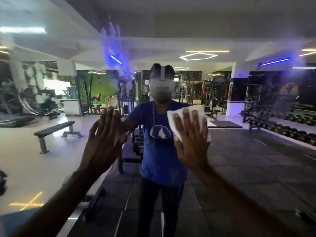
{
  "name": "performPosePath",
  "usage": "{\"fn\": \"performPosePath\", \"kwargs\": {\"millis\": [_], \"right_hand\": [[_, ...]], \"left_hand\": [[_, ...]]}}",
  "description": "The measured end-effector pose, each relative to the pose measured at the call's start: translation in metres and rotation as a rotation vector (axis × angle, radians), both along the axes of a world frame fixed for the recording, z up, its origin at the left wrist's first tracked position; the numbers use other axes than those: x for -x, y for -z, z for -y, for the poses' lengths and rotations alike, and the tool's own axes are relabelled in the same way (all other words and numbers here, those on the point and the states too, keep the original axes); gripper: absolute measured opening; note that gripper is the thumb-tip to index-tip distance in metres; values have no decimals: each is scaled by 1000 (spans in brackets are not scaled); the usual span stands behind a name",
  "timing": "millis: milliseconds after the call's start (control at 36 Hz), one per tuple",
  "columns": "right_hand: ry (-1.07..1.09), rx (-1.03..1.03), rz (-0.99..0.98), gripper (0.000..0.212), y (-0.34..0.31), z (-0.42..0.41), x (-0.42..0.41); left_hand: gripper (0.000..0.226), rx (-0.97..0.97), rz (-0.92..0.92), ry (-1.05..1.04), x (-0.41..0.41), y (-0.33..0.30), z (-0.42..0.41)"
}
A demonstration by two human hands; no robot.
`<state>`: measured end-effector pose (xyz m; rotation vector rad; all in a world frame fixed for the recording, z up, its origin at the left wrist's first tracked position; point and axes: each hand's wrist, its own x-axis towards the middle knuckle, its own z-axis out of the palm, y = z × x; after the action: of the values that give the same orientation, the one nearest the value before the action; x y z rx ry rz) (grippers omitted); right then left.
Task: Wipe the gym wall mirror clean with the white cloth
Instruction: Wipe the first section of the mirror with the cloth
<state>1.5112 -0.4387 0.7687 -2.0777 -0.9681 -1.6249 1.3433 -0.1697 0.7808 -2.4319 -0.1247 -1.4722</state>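
Up close, the right hand (191,139) presses the white cloth (188,115) flat against the wall mirror (239,159), fingers straight and spread. Beside it, the left hand (104,139) lies open-palmed, apparently touching the glass, though blur hides the contact. Higher on the glass is a smeary handprint (113,47). Deeper in the reflection stand a flat bench (54,129) and a dumbbell rack (282,127).

A large glass wall mirror (239,40) fills the view, with a smeared, hand-shaped smudge (113,43) high on its surface. A folded white cloth (188,117) lies flat against the glass, pressed there by the right hand (191,139), fingers straight. The left hand (104,139) rests open-palmed on the mirror just beside it.
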Motion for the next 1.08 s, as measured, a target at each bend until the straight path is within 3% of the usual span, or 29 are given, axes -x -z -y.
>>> {"fn": "performPosePath", "kwargs": {"millis": [83, 139, 333, 417, 528, 639, 694, 833, 917, 972, 1083], "right_hand": [[15, -329, -161, 68, -23, -15, 11], [9, -327, -178, 70, -20, -51, 37], [-151, 382, -28, 70, 74, -214, 112], [-160, 461, 31, 70, 60, -238, 119], [19, 77, 32, 71, -4, -208, 101], [268, -452, -170, 73, -64, -187, 88], [283, -496, -209, 75, -45, -216, 108], [63, 85, -95, 69, 68, -294, 156], [53, 319, 19, 64, 54, -268, 139], [63, 239, 35, 64, 20, -236, 121], [257, -336, -128, 68, -53, -184, 97]], "left_hand": [[74, 65, 14, -32, 21, 8, -34], [78, 74, 3, -72, 35, 10, -58], [83, 151, -10, -136, 72, 12, -144], [79, 108, -8, -130, 90, 12, -180], [71, 45, -16, -102, 107, 14, -217], [69, -22, 2, -67, 103, 20, -230], [69, -16, 49, -25, 100, 22, -227], [64, 23, 82, 44, 100, 22, -225], [65, 27, 95, 60, 98, 15, -219], [68, 24, 103, 73, 94, 4, -216], [70, 61, 108, 83, 84, -8, -214]]}}
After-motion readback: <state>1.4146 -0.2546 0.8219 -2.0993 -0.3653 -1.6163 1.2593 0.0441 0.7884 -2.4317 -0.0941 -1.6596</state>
